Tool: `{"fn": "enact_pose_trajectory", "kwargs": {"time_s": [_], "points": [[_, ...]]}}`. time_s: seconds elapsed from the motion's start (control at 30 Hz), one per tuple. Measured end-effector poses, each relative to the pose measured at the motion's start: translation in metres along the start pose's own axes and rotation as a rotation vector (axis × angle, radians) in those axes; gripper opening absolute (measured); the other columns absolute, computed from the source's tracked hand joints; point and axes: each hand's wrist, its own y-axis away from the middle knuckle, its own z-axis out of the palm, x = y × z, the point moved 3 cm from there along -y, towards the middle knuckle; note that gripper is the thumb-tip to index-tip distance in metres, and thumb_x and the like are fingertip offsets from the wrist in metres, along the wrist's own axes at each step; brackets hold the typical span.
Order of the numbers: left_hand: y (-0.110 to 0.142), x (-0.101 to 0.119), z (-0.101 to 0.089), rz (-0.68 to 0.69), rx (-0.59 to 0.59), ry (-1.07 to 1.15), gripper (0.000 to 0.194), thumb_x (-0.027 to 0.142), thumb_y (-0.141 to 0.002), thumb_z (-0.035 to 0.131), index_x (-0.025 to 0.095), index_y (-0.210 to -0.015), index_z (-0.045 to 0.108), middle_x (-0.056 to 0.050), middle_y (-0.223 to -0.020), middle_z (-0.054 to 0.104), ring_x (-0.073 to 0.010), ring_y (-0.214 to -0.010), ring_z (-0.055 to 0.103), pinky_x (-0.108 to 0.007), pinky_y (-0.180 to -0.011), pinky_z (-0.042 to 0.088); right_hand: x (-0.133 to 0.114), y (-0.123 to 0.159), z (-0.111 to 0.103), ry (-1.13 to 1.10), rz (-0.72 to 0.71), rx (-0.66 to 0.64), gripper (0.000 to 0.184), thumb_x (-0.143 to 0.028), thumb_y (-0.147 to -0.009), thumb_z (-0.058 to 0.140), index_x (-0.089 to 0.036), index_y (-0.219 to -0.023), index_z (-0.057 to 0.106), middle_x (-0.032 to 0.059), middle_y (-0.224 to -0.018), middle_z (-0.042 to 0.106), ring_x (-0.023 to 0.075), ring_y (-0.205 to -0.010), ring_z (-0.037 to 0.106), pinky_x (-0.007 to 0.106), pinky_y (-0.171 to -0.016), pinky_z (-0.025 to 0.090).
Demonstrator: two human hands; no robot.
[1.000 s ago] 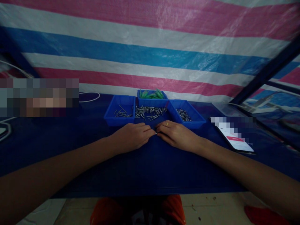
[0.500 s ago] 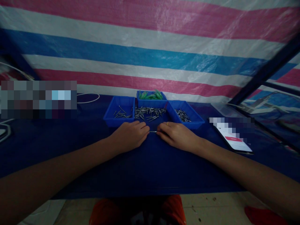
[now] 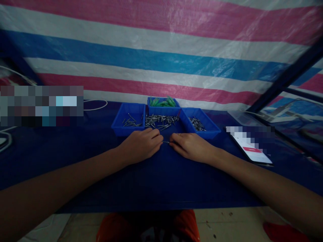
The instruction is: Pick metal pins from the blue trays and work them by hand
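Close together over the blue table, my left hand [image 3: 143,144] and my right hand [image 3: 191,144] are both closed, fingertips pinched. A thin silvery metal pin [image 3: 166,142] bridges the short gap between them, lying roughly level. Its two ends are hidden in the fingers. Just beyond the hands, many similar metal pins [image 3: 163,120] lie heaped between two blue bins. The left bin [image 3: 129,129] contains several long thin metal pieces. Shorter metal pieces lie in the right bin [image 3: 208,133].
Behind the heap stands a third blue bin [image 3: 164,110] with green pieces [image 3: 161,102]. A phone [image 3: 254,151] lies on the table [image 3: 161,185] at the right. A white cable [image 3: 97,109] loops at the back left. Striped sheeting [image 3: 161,60] hangs behind the table.
My left hand has shifted slightly right, toward my right hand, so less of the pin shows between them. The bins and their contents look the same.
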Motion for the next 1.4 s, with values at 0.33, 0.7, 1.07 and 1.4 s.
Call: {"fn": "enact_pose_trajectory", "kwargs": {"time_s": [0.33, 0.7, 1.07, 1.4], "points": [[-0.0001, 0.0014, -0.0003, 0.032, -0.024, 0.074, 0.025, 0.03, -0.094, 0.038, 0.016, -0.089, 0.059, -0.002, -0.08, 0.059, -0.0144, -0.075, 0.055, -0.024, -0.062, 0.04, -0.0054, 0.0004, -0.0027, -0.067, -0.062, 0.029, 0.02, -0.028, -0.093, 0.036, -0.014, -0.09, 0.05, 0.0023, -0.071, 0.056, 0.0126, -0.062, 0.054, 0.024, -0.06, 0.038], [-0.0007, 0.0028, -0.0005, 0.001, 0.009, 0.306, 0.02, 0.027, -0.092, 0.044, 0.016, -0.092, 0.06, -0.001, -0.085, 0.062, -0.0117, -0.079, 0.057, -0.022, -0.069, 0.042, -0.0059, 0.0007, -0.0034, -0.046, -0.093, 0.046, 0.02, -0.028, -0.094, 0.037, -0.015, -0.088, 0.051, 0.0028, -0.072, 0.057, 0.0128, -0.063, 0.054, 0.024, -0.06, 0.039], [0.0019, 0.0074, -0.0022, 0.161, -0.001, 0.299, 0.017, 0.021, -0.09, 0.04, 0.016, -0.094, 0.056, -0.003, -0.096, 0.062, -0.0129, -0.086, 0.057, -0.022, -0.067, 0.043, -0.005, 0.0007, -0.0013, -0.046, -0.141, 0.026, 0.026, -0.033, -0.094, 0.038, -0.015, -0.087, 0.055, 0.0033, -0.076, 0.058, 0.0133, -0.068, 0.056, 0.025, -0.063, 0.041], [-0.0011, 0.0044, -0.0012, 0.073, -0.045, 0.171, 0.014, 0.023, -0.088, 0.044, 0.016, -0.083, 0.054, 0.0, -0.073, 0.058, -0.0132, -0.069, 0.053, -0.024, -0.059, 0.038, -0.0069, 0.0023, -0.005, -0.051, -0.134, 0.054, 0.03, -0.038, -0.094, 0.038, -0.014, -0.088, 0.055, 0.0033, -0.074, 0.058, 0.0133, -0.066, 0.055, 0.025, -0.062, 0.04]]}}
